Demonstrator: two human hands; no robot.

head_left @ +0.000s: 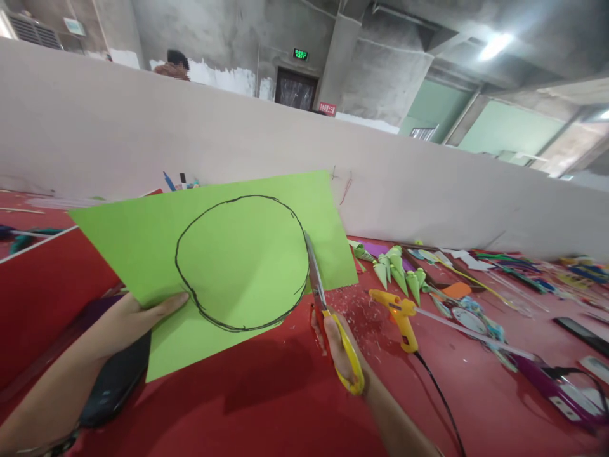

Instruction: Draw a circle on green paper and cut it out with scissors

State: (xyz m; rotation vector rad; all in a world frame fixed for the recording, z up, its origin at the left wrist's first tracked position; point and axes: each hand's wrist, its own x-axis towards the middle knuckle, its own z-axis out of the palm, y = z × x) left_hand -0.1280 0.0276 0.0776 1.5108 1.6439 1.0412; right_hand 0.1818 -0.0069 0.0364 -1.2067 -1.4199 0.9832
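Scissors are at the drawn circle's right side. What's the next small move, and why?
I'd have the left hand turn the green sheet slightly clockwise before snipping. The scissors, in the right hand, lie along the right side of the black circle with their tip pointing up, while the line ahead bends leftward; a straight snip would probably drift off it.

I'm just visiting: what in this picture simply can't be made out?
All in the head view:
Left hand: fingers other than the thumb, hidden behind the green sheet.
Scissors: one blade, seemingly hidden by the sheet.
Dark object: partly covered by the left forearm and sheet.
Black cord: far end, cut off by the bottom edge.
Red sign: lettering, too small to read.
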